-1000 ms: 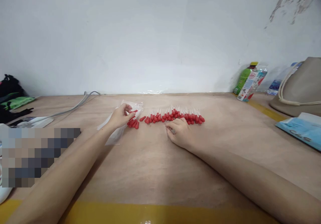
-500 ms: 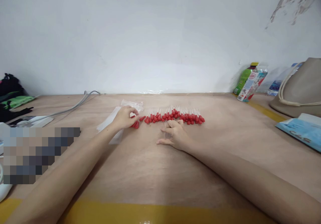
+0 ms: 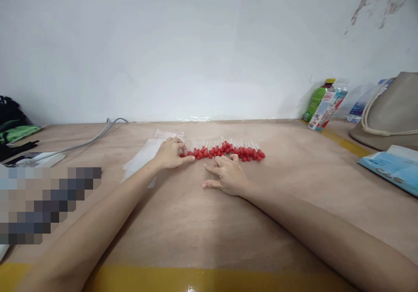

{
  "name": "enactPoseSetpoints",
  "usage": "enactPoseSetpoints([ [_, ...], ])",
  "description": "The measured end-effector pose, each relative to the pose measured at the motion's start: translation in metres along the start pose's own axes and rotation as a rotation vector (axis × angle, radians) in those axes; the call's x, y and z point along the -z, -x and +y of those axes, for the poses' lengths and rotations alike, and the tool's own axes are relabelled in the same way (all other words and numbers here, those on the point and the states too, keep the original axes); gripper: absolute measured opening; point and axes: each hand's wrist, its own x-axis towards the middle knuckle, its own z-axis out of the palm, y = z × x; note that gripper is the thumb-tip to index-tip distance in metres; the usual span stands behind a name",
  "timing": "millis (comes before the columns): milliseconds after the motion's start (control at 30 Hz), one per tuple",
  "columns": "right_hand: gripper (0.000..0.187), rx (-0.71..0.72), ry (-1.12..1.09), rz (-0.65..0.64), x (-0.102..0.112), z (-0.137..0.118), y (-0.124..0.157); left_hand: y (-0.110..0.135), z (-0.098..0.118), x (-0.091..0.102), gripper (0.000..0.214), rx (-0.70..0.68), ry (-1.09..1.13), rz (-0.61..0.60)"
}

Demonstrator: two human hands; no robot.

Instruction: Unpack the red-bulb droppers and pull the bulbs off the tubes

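Observation:
A row of droppers with red bulbs and thin clear tubes (image 3: 244, 154) lies across the table, bulbs toward me and tubes toward the wall. My left hand (image 3: 170, 153) is at the row's left end, thumb stretched along the near side of the bulbs and fingers bent above them; thumb and fingers are apart. My right hand (image 3: 227, 174) rests in front of the row's middle, index finger and thumb spread, the other fingers curled. Clear tubes show at its curled fingers; their far ends are hidden. Clear plastic bags (image 3: 140, 157) lie under and beside my left hand.
A grey cable (image 3: 94, 139) crosses the table at left, near black and green cloth (image 3: 16, 122). Bottles (image 3: 321, 104) and a beige bag (image 3: 392, 113) stand at right, with a blue packet (image 3: 390, 168) nearer. Yellow tape (image 3: 196, 278) runs along the front edge.
My left hand has moved right, bringing its thumb against the left end of the row; the loose red bulbs there now sit closer to the rest. My right hand has hardly moved.

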Motion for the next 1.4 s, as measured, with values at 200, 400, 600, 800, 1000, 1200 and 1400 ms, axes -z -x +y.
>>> enactPoseSetpoints([
  [200,0.039,-0.133,-0.043,0.208,0.002,-0.003,0.001,-0.002,-0.001,-0.001,0.028,-0.004,0.054,0.099],
  [400,0.037,-0.191,-0.023,0.306,0.006,-0.002,0.005,-0.005,0.000,0.017,0.024,0.085,0.109,0.249],
  [600,0.024,-0.201,-0.021,0.400,0.014,0.008,0.014,0.000,0.017,0.044,0.024,0.193,0.322,0.356],
  [800,0.054,-0.053,0.065,0.353,0.020,0.030,0.021,0.012,0.056,0.001,0.012,-0.162,0.591,0.371],
  [1000,0.045,-0.034,0.199,0.288,0.020,0.038,0.021,0.027,0.065,-0.037,0.009,-0.300,0.604,0.384],
  [1200,0.027,0.048,0.123,0.163,0.018,0.038,0.017,0.035,0.057,-0.036,0.012,-0.354,0.543,0.380],
  [1400,0.020,0.136,0.061,0.155,0.014,0.037,0.016,0.033,0.063,-0.032,0.023,-0.389,0.360,0.302],
])
